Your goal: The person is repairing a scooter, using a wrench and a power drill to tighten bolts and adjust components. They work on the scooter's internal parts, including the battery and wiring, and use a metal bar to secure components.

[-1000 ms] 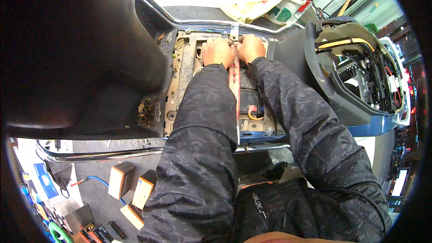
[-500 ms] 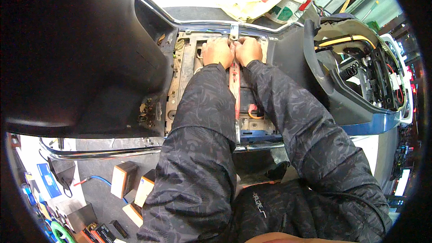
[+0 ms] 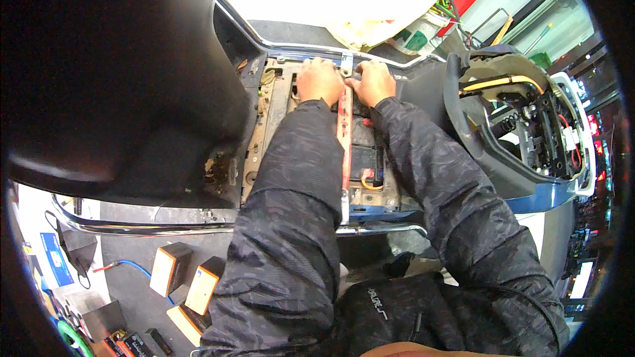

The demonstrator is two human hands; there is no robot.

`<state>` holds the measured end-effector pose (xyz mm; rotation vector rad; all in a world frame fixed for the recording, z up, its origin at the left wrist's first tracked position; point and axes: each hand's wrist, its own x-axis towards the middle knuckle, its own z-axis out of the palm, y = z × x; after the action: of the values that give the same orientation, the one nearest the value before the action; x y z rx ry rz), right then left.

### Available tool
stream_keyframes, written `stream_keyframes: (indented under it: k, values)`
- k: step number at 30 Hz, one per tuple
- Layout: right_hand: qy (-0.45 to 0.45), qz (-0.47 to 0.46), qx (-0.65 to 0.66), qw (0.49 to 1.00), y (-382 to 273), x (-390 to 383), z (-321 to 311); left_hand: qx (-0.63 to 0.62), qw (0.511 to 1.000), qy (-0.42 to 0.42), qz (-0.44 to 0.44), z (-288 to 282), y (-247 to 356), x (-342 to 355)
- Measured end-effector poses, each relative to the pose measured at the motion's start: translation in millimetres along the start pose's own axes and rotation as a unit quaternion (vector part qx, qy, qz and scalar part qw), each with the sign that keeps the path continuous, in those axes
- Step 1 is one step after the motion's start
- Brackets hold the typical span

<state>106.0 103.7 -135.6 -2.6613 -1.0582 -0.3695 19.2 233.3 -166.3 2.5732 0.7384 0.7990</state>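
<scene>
My left hand (image 3: 319, 82) and my right hand (image 3: 376, 83) rest on the far end of the opened floorboard of a blue scooter, either side of a red metal strap (image 3: 344, 125) beside a small metal bracket (image 3: 346, 65). Both hands have curled fingers; what their fingertips grip is hidden. Beneath the strap, a black battery (image 3: 364, 157) with an orange cable (image 3: 372, 184) sits in the dirty metal frame (image 3: 263, 137). The camouflage-sleeved forearms cover part of the frame.
Black plastic bodywork (image 3: 119, 92) rises at left. The uncovered end (image 3: 522, 119) with spring and wiring is at right. A chrome rail (image 3: 132, 228) runs near me, above several orange-and-black boxes (image 3: 169, 268). A pale sack (image 3: 377, 10) and white bucket (image 3: 420, 36) lie beyond.
My right hand has shifted a little rightward, widening the gap from my left hand. The whole scene sits slightly lower in the picture.
</scene>
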Motion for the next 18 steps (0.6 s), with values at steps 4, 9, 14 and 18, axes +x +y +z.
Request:
stream_keyframes:
  k: [4,9,14,18]
  values:
    - [0.03,-0.036,0.035,0.998,13.3,3.0,0.8,-0.027,0.997,0.05,0.052,6.3,-14.7,45.8]
    - [0.016,-0.015,0.114,0.993,24.0,3.7,11.5,-0.048,0.929,-0.358,0.086,2.3,-41.4,121.2]
    - [-0.016,-0.017,0.138,0.99,24.7,3.6,13.8,0.012,0.862,-0.503,0.062,9.4,-46.2,158.8]
    - [-0.007,-0.05,0.15,0.987,21.2,0.3,10.4,0.052,0.837,-0.544,0.024,18.3,-39.0,171.4]
